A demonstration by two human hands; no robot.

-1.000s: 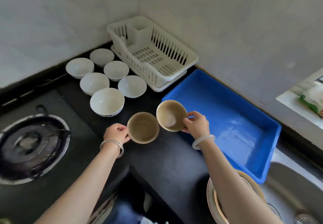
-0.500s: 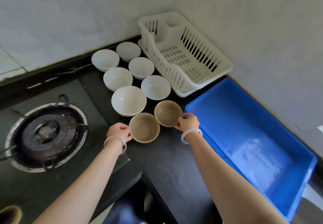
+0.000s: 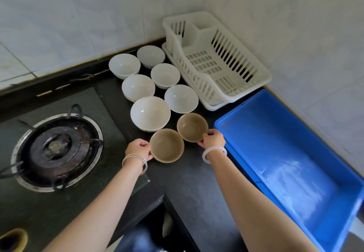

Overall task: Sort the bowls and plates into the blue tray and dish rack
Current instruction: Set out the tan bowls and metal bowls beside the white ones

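Two tan bowls sit side by side on the black counter. My left hand (image 3: 138, 150) grips the rim of the nearer tan bowl (image 3: 167, 146). My right hand (image 3: 213, 139) grips the rim of the farther tan bowl (image 3: 192, 126). Behind them stand several white bowls (image 3: 150, 113), upright in two rows. The white dish rack (image 3: 218, 64) stands in the corner with nothing in it. The blue tray (image 3: 285, 153) lies at the right, holding nothing, its near-left edge close to my right wrist.
A gas burner (image 3: 56, 150) is set into the counter at the left. Tiled walls close the back and right sides. The counter's front edge steps back below my arms. A brown object (image 3: 11, 239) shows at the bottom left corner.
The view swung left, so the sink and plates left the frame. Both tan bowls came down and forward to rest next to the white bowls, still held in my hands.
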